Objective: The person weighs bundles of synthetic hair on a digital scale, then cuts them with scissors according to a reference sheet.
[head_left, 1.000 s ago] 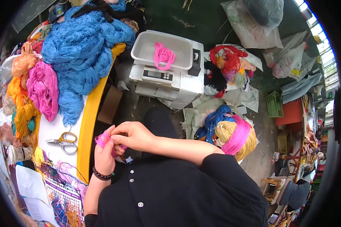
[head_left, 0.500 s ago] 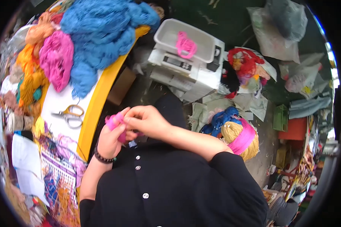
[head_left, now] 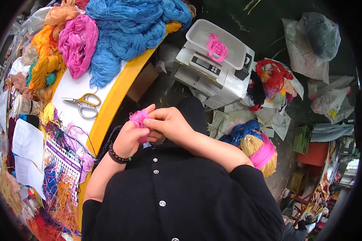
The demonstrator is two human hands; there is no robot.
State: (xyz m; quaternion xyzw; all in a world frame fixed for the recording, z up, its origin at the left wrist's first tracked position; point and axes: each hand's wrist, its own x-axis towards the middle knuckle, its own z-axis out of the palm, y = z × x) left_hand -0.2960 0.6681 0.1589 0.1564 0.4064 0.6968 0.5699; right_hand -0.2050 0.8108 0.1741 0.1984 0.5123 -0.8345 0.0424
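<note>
Your left hand (head_left: pixel 126 138), just right of the yellow-edged tabletop (head_left: pixel 112 102), has its grip curled around pink yarn (head_left: pixel 138 117) looped over the fingers. Your right hand (head_left: pixel 171 122) meets it from the side away from the tabletop, its grip narrow, pinching that yarn. Scissors (head_left: pixel 77 102) lie open on the tabletop; beyond its right edge, a white tray (head_left: pixel 234 37) holds a pink bundle (head_left: pixel 217 49).

White table (head_left: pixel 73 87), yellow edge (head_left: pixel 120 88) — scissors (head_left: pixel 79 103), blue yarn (head_left: pixel 128 24), magenta yarn (head_left: pixel 78 44).
</note>
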